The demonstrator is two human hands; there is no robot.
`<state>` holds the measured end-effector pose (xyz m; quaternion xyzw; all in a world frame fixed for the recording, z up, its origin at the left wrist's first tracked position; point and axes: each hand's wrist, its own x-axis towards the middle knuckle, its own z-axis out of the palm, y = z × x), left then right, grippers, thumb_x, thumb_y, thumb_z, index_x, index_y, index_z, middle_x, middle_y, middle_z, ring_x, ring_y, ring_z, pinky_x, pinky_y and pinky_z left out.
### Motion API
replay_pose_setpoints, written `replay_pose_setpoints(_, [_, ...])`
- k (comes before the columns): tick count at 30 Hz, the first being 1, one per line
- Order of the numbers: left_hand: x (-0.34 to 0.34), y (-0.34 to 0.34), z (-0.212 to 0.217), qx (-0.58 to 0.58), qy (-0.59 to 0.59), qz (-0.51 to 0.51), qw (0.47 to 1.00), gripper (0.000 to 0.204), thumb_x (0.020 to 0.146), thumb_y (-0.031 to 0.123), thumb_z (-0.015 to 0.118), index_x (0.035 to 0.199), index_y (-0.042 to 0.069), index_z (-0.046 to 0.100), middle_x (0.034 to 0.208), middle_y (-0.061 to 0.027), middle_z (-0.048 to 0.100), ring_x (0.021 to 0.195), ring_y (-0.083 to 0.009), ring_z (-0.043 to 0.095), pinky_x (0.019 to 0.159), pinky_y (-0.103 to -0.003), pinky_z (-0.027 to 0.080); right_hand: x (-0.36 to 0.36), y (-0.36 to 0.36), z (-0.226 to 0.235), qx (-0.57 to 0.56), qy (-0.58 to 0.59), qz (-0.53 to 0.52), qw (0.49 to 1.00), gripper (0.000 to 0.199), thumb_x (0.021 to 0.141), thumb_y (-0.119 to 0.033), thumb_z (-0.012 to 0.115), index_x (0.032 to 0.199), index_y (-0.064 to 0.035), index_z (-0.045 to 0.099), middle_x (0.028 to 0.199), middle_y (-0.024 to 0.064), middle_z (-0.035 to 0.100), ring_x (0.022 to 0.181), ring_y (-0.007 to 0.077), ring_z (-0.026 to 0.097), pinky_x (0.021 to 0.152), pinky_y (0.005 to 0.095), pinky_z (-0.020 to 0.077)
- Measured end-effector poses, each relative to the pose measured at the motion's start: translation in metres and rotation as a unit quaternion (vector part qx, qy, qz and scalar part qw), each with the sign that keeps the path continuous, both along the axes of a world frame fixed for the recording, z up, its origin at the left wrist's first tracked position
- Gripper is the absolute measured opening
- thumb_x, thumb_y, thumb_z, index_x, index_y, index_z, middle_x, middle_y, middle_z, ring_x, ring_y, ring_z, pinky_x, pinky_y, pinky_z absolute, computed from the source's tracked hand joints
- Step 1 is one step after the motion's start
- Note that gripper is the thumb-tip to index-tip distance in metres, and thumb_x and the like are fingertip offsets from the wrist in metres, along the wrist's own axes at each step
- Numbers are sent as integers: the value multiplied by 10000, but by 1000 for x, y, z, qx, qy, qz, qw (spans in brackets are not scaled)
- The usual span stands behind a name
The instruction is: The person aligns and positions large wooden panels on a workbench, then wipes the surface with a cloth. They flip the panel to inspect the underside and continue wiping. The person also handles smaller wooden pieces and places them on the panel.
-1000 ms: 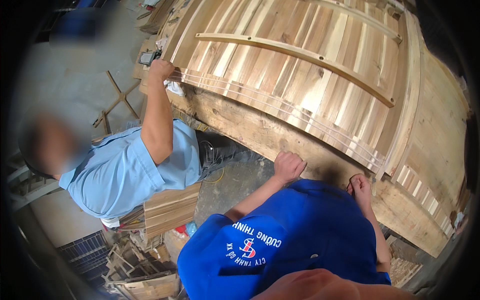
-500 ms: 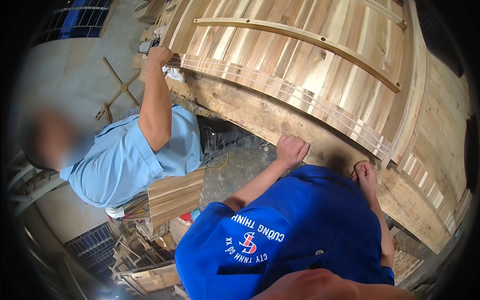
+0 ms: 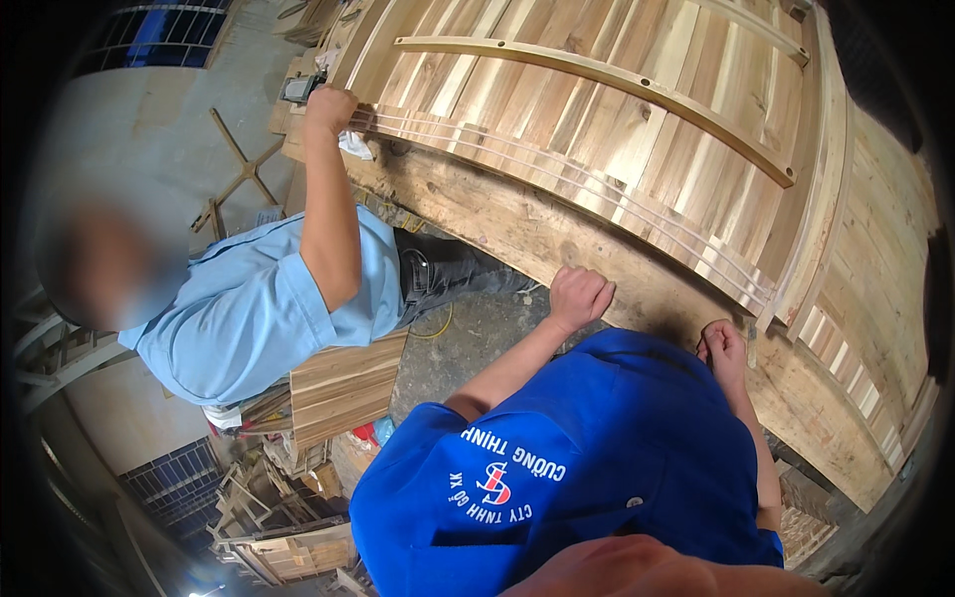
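Pale striped wood forms the panel (image 3: pixel 557 114), lying over the bench plank (image 3: pixel 517 226), beyond both hands. Left hand (image 3: pixel 581 298): fist at the plank's edge, nothing visible inside. Right hand (image 3: pixel 725 350): curled, contents indeterminable. Step judged standby; handling the panel would require uncurling and reaching forward.

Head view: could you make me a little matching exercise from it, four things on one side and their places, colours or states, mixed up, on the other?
Things
1. left hand
2. long batten
3. co-worker's shirt
4. co-worker's hand

Matches
A. light blue
B. at the left corner of the panel
C. closed, at the near edge of the beam
D. across the panel

Pairs: 1-C, 2-D, 3-A, 4-B
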<state>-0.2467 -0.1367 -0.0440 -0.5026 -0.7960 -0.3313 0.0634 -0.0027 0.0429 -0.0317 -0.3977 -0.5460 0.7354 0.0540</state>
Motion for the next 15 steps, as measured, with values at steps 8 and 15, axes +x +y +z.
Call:
replay_pose_setpoints(8, [2,-1,1,4,-27,23,999,134,773,213,649,695,134,574,603,-26,515,578,-218,518,567,-357,363,2,-1,-6,10,14,-10,1000,136,934,-144,534,856,-33,529,636,29,549,515,81,522,490,200,417])
replay_pose_setpoints(15, [2,-2,2,28,-31,31,999,100,762,190,665,783,127,589,593,-25,528,540,-221,513,554,-345,367,-1,-2,1,8,25,-14,1000,128,925,-143,548,853,-38,529,645,20,547,514,74,516,494,193,414])
